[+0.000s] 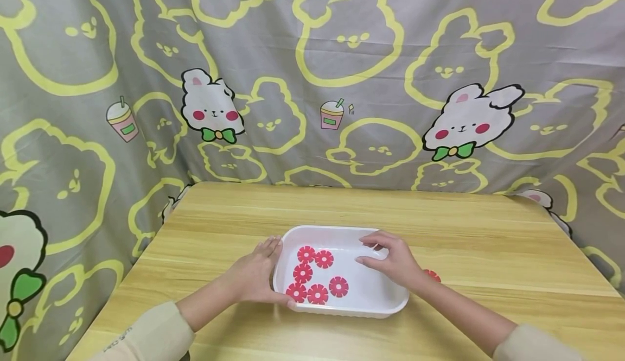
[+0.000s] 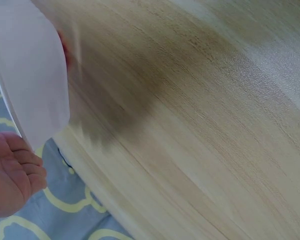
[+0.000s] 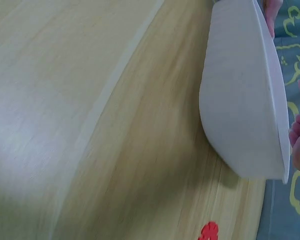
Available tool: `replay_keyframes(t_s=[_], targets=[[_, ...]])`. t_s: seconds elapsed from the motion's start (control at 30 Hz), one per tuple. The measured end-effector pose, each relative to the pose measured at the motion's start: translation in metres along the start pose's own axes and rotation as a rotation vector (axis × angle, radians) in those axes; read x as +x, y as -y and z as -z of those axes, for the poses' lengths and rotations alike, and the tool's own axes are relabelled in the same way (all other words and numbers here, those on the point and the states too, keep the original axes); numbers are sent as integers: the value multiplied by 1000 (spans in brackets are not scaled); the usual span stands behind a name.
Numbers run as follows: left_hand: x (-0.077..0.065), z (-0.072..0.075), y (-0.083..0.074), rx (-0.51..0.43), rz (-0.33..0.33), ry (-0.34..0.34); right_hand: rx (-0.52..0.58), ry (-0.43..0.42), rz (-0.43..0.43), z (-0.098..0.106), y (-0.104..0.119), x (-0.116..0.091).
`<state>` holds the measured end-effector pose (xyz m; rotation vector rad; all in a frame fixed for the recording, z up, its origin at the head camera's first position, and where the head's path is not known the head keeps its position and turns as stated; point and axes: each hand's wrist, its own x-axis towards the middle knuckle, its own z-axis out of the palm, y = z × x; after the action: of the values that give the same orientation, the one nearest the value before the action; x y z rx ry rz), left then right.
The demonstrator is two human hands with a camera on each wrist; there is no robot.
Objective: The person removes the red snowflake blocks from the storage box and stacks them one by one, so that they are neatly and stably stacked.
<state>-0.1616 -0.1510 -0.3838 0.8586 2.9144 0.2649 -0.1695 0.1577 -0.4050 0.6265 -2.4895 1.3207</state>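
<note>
A white plastic tray (image 1: pixel 358 274) sits on the table, and several red slotted building discs (image 1: pixel 338 286) lie in its left half. My left hand (image 1: pixel 256 274) holds the tray by its left end, fingers at the left rim and thumb at the near corner. In the left wrist view the left hand's fingers (image 2: pixel 27 165) bend beside the rim. Over the tray's right side is my right hand (image 1: pixel 395 258), thumb and fingers apart with nothing between them. Beyond the right forearm another red disc (image 1: pixel 432 276) lies on the table, partly hidden by the arm.
The wooden table (image 1: pixel 219 214) reaches back to a grey curtain (image 1: pixel 273 122) with yellow outlines and rabbit prints. The curtain also hangs along the left and right sides. The tray's walls (image 3: pixel 240 90) stand up from the tabletop.
</note>
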Motion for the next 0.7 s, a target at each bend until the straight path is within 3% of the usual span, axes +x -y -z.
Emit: replay_keyframes(t_s=[0.17,0.43,0.7], targets=[[0,0,0,-5,-11,-2,-3,18,-42,-13,4,7],[0,0,0,8,-11,-2,9,118,-34,-34,6,16],[1,0,0,12,-13,0,-12,167,-46,-52,3,23]])
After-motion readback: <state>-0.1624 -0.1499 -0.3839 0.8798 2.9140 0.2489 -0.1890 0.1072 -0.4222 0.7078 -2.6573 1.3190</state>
